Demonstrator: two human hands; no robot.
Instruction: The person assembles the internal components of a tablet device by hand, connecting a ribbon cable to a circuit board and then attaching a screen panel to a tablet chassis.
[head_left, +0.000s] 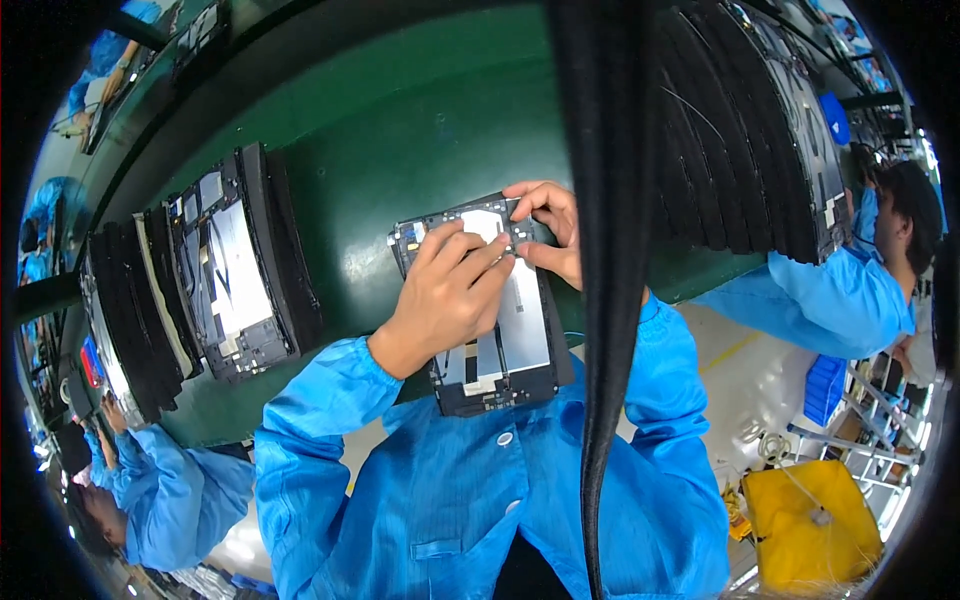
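An opened tablet [527, 335] with a silver inner plate, dark edges and small circuit parts at its far end lies in front of me, its near end at the table's edge. My left hand [447, 290] rests palm down across its far left part, fingers stretched over the circuit parts. At the far right corner my right hand [552, 225] grips the tablet's edge between thumb and fingers, the thumb close to the left fingertips. Whatever lies beneath the left fingers is hidden.
On the green table [420, 120], a row of similar tablets in black trays [275, 250] stands at left, another row of black trays [735, 150] at right. A black strap [605, 250] hangs across the view. Co-workers in blue sit either side; a yellow-covered thing [810, 525] is lower right.
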